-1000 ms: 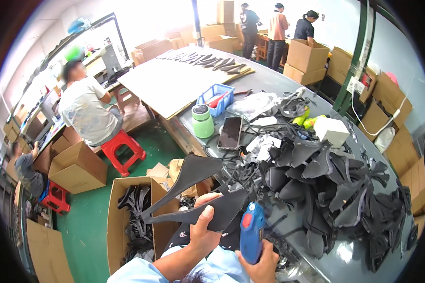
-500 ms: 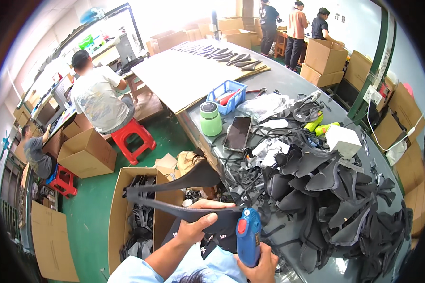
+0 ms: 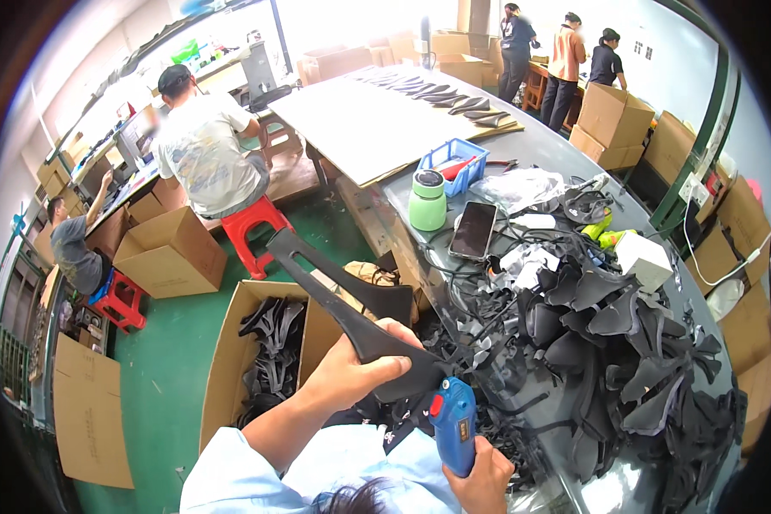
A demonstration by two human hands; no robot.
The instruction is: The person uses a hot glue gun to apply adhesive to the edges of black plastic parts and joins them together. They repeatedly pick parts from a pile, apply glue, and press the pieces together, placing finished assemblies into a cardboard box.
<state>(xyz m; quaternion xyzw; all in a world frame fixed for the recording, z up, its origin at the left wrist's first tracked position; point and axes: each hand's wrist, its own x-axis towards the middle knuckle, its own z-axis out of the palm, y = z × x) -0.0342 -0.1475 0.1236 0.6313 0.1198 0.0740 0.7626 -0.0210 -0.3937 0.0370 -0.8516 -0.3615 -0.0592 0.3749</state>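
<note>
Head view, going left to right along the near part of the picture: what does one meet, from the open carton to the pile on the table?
Open carton of black pieces → left hand gripping a long black moulded piece → blue handheld tool in the right hand → heap of black pieces on the table.

Your right hand (image 3: 481, 475) is cut off by the lower edge, so you cannot see how its fingers wrap the blue tool (image 3: 455, 424). Your left hand (image 3: 351, 370) covers the near end of the black Y-shaped piece (image 3: 343, 291). The pile of black pieces (image 3: 625, 360) hides the worktop (image 3: 540, 150) beneath it.
</note>
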